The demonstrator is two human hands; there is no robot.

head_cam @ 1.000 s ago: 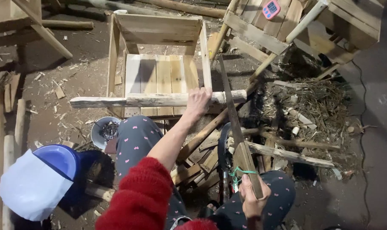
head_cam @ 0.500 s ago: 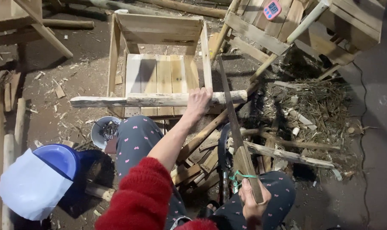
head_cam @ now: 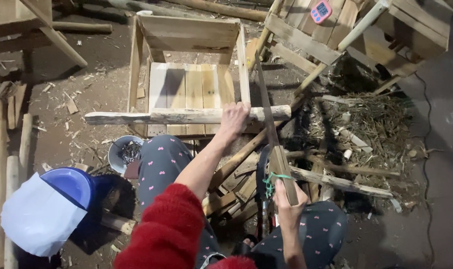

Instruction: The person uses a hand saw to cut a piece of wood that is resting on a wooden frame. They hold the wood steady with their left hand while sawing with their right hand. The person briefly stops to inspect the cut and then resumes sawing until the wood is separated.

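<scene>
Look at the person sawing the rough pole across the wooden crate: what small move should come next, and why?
Probably push the saw forward in a stroke. Its blade already lies across the pole, which rests on the crate, and the left hand pins the pole beside the blade while the right hand holds the handle.

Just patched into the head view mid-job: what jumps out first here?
The handsaw stands out, its blade crossing the pale wooden pole at centre; the right hand grips its wooden handle. The left hand presses the pole down on a wooden chair frame. A blue bucket sits at lower left.
</scene>
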